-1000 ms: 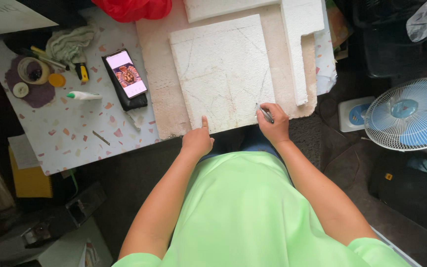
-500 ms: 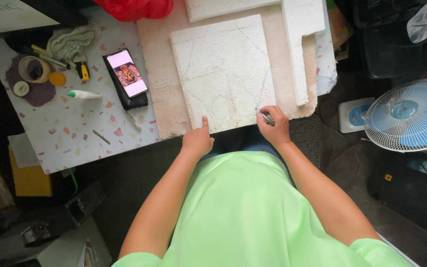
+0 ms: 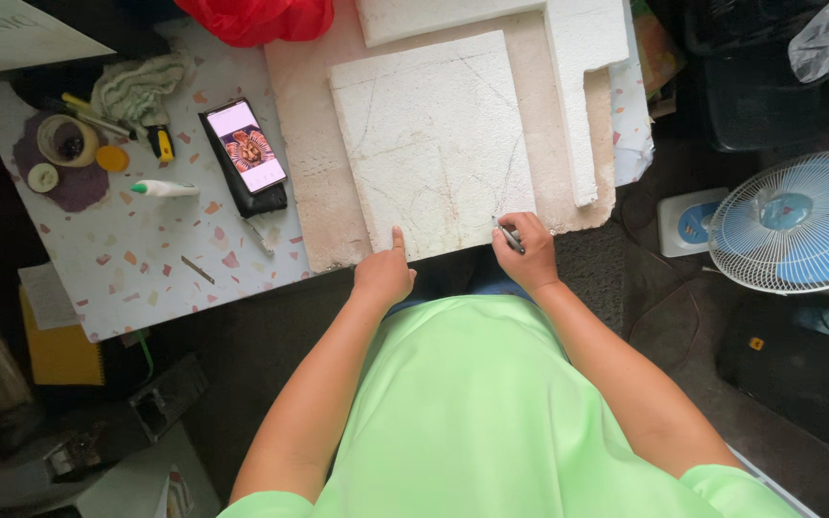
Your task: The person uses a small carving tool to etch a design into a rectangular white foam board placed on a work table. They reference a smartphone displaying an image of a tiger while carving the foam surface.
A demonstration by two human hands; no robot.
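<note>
A speckled table (image 3: 146,259) is carrying a white foam board (image 3: 434,144); the right hand (image 3: 527,254) is gripping a pen (image 3: 509,235) at its near edge, while the left hand (image 3: 384,273), loosely curled, is pressing one fingertip there.

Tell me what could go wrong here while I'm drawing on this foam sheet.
The foam sheet overhangs the table's near edge, and only your left hand pins it, so it might slip or tip. The pen in your right hand could dent or tear the soft surface. The fan nearby might lift the light foam if it is running.
</note>
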